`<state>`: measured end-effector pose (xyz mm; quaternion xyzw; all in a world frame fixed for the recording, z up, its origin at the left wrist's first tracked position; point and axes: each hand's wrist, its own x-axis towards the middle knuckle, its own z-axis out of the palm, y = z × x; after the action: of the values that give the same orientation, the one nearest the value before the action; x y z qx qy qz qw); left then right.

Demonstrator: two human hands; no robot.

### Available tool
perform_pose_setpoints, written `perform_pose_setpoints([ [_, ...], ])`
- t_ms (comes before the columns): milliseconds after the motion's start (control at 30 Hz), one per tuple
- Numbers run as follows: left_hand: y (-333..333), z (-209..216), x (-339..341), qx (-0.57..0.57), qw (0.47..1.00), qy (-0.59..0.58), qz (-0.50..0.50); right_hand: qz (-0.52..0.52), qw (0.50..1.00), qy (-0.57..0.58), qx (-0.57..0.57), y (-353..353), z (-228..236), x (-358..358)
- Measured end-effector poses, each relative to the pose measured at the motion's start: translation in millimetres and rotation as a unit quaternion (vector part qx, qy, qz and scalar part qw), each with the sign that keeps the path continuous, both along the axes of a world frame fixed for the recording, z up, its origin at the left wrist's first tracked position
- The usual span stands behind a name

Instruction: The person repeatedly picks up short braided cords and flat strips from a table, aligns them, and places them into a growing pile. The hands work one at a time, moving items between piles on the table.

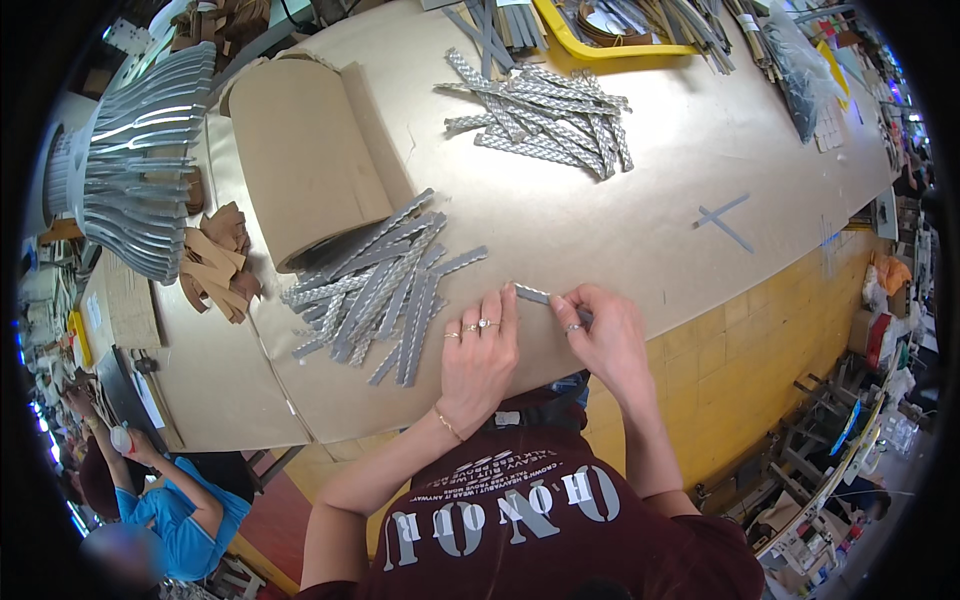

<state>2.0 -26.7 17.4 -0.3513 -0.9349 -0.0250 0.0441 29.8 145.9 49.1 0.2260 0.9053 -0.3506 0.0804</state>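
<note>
Between my hands is a short strip [532,293], grey with a pale braided face, held just above or against the table near its front edge. My right hand [610,340] pinches its right end between thumb and forefinger. At the other end, my left hand [482,345] has its fingers close together, the forefinger's tip on the strip; its thumb is partly hidden. Left of my left hand lies a loose pile of similar strips [375,285], some with the grey side up and others with the braid showing. Farther back is a second heap of braided strips [550,115].
A large brown roll [300,150] stands left of centre, with brown scraps [220,260] and a ribbed metal lamp [140,165] beyond it. Two grey strips [725,220] lie crossed at right. A yellow tray [610,50] sits at the back. Someone in blue [190,510] works at lower left.
</note>
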Motion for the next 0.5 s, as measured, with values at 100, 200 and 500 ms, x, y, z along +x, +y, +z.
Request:
perform_pose_setpoints([
  [100, 0.0, 0.1, -0.3, 0.011, 1.0, -0.003, 0.0, 0.006, 1.0, 0.005, 0.017, -1.3, -1.5, 0.1],
  [200, 0.4, 1.0, -0.9, 0.007, 1.0, -0.005, 0.001, -0.002, 1.0, -0.009, 0.014, -2.0, -1.6, -0.3],
  [500, 8.4, 3.2, 15.3, 0.098, 0.983, -0.145, -0.051, -0.003, 0.999, -0.026, 0.03, -4.2, -0.3, -1.0],
])
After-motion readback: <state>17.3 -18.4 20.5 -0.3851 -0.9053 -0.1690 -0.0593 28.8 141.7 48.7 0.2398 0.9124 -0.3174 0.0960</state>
